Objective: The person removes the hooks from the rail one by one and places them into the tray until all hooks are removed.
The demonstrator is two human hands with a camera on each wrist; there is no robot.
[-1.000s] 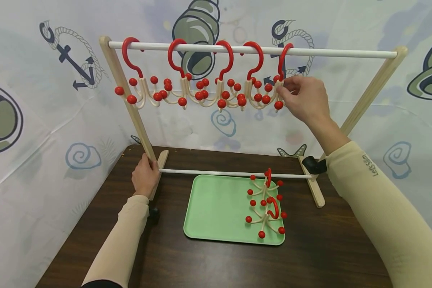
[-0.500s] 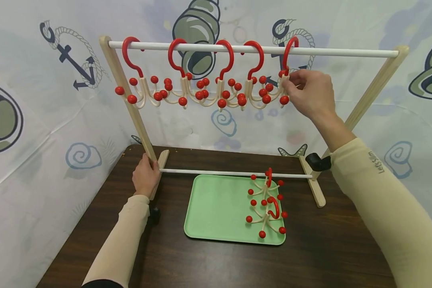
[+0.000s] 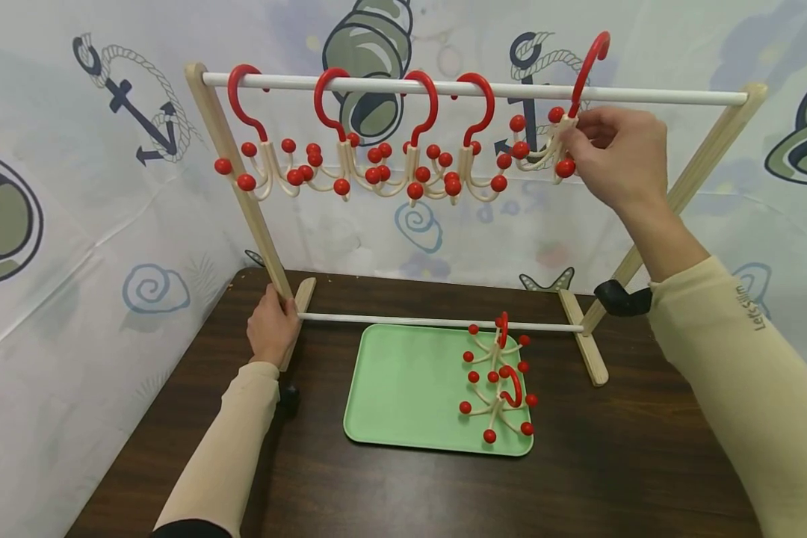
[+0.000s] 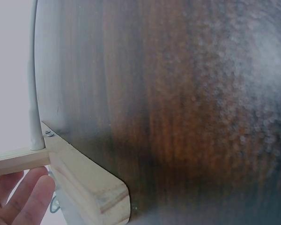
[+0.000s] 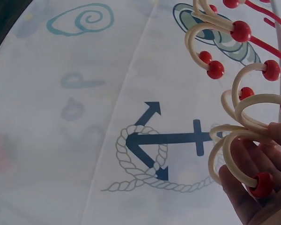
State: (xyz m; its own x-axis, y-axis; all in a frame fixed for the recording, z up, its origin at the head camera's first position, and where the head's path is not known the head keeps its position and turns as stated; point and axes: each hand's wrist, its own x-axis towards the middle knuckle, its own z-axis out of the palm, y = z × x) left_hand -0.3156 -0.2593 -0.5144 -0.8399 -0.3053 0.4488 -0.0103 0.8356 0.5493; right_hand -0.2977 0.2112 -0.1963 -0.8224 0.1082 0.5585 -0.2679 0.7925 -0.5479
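Note:
My right hand [image 3: 615,157] pinches the stem of a multi-prong hanger [image 3: 545,153] with a red hook and cream prongs ending in red balls. Its hook rises above the white top bar [image 3: 652,96] and appears to be off it. In the right wrist view, the held hanger's curved prongs [image 5: 246,105] spread beside my thumb and fingers. My left hand [image 3: 272,329] grips the rack's left wooden post [image 3: 258,232] near its foot. The left wrist view shows the fingers [image 4: 30,199] against that post, above the table. Several like hangers [image 3: 413,161] hang from the bar's left half.
A green tray [image 3: 403,388] lies on the dark table [image 3: 403,497], with two more hangers [image 3: 501,400] at its right side. The rack's lower bar [image 3: 403,322] crosses behind the tray. The right post [image 3: 686,190] stands close to my right forearm. A patterned cloth hangs behind.
My right hand has moved right along the bar and raised its hanger, whose hook has gone from around the bar to above it. My left hand has kept its grip on the post.

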